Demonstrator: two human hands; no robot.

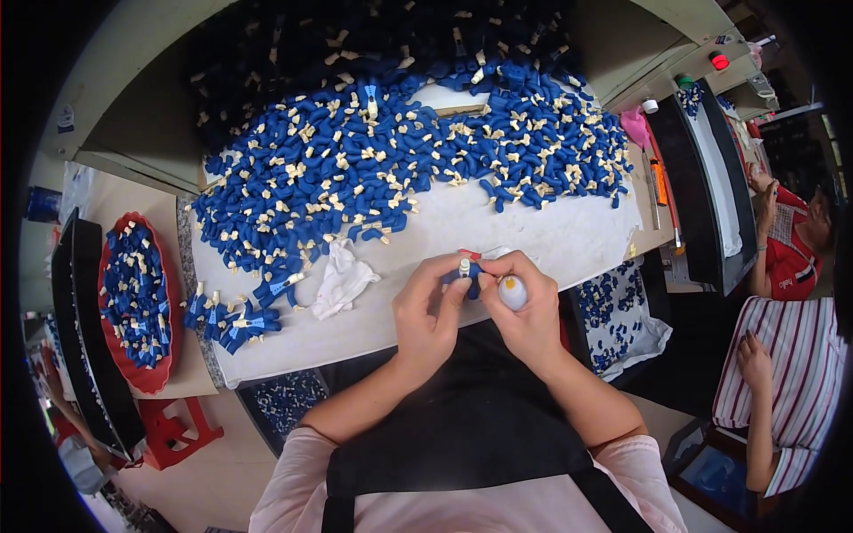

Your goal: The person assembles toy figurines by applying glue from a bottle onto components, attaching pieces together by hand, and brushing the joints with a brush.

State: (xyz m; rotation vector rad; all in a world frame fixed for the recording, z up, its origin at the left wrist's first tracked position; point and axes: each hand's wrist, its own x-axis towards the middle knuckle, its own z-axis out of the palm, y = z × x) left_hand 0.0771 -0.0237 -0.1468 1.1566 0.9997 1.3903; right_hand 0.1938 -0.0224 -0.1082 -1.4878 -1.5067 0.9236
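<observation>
My left hand point(423, 311) pinches a small blue moulded piece with a cream tip point(465, 267) between thumb and fingers, over the table's front edge. Against it, from the right, my right hand point(531, 322) is closed around a tool with a rounded whitish handle point(513, 291), its butt end marked with a yellow dot. The tool's working end is hidden by my fingers. Beyond both hands spreads a wide heap of similar blue pieces with cream ends point(355, 169). A crumpled white cloth point(345, 277) lies left of my hands, beside a smaller group of blue pieces with light-blue fronts point(240, 327).
At the left stands a red scalloped tray point(169, 351) full of blue pieces. An orange-handled tool point(658, 181) lies on the right side. A lower tray with blue pieces point(613, 311) is under the table's right edge. Co-workers, one in a red top point(791, 240), sit to the right.
</observation>
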